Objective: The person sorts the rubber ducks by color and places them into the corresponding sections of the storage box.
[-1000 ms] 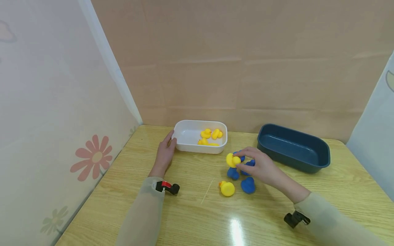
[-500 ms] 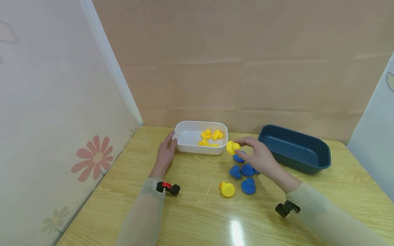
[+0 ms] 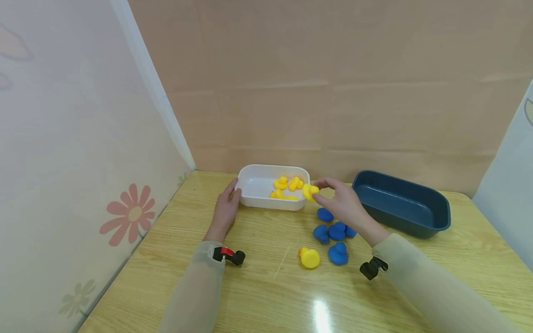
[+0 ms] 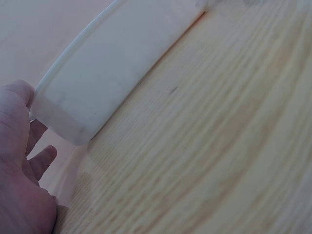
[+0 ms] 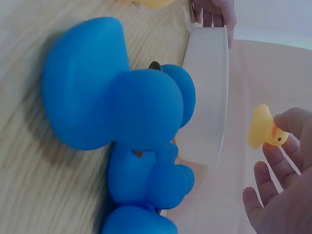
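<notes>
My right hand [image 3: 339, 201] pinches a yellow rubber duck [image 3: 309, 191] between thumb and fingers, in the air at the right end of a white plastic bin [image 3: 266, 202]. The right wrist view shows this duck [image 5: 263, 127] at the fingertips, with the other fingers spread. My left hand [image 3: 226, 208] rests against the bin's left end, fingertips right at the rim in the left wrist view. Several yellow ducks [image 3: 281, 183] lie inside the bin. On the table, several blue rubber ducks [image 3: 337, 231] sit below my right hand, and another yellow duck [image 3: 310, 258] lies nearer me.
A dark blue bin [image 3: 401, 203] stands at the back right of the wooden table [image 3: 258, 286], beyond my right forearm. A brown paper backdrop [image 3: 270, 92] rises behind both bins. A flower-printed cloth [image 3: 100, 138] borders the left side.
My right hand has carried the pinched yellow duck up and back, from over the blue ducks to the white bin's right end. My left hand stays at the bin.
</notes>
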A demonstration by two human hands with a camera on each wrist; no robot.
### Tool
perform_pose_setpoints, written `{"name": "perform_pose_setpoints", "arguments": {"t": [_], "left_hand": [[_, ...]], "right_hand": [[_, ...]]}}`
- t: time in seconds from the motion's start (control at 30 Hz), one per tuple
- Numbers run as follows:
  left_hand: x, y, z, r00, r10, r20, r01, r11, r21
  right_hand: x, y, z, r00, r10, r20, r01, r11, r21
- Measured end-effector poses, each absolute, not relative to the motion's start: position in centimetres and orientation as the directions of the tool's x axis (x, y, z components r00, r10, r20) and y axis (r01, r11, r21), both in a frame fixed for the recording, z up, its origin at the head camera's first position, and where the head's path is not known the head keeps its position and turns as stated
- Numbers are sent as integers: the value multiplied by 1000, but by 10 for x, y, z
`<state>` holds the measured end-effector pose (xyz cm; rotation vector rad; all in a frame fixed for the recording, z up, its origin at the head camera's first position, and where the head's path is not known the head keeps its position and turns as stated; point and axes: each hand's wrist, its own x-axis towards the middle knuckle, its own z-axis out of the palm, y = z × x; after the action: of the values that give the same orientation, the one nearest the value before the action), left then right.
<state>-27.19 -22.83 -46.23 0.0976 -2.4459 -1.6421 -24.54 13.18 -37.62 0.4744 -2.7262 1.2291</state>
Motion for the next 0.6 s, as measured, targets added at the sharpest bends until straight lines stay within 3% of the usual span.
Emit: {"name": "perform_pose_setpoints", "arguments": {"t": [0.6], "left_hand": [[-275, -229, -465, -977, -159, 141, 69, 388, 919]], "right_hand": [[-270, 109, -380, -948, -217, 233, -318, 665, -676]]}}
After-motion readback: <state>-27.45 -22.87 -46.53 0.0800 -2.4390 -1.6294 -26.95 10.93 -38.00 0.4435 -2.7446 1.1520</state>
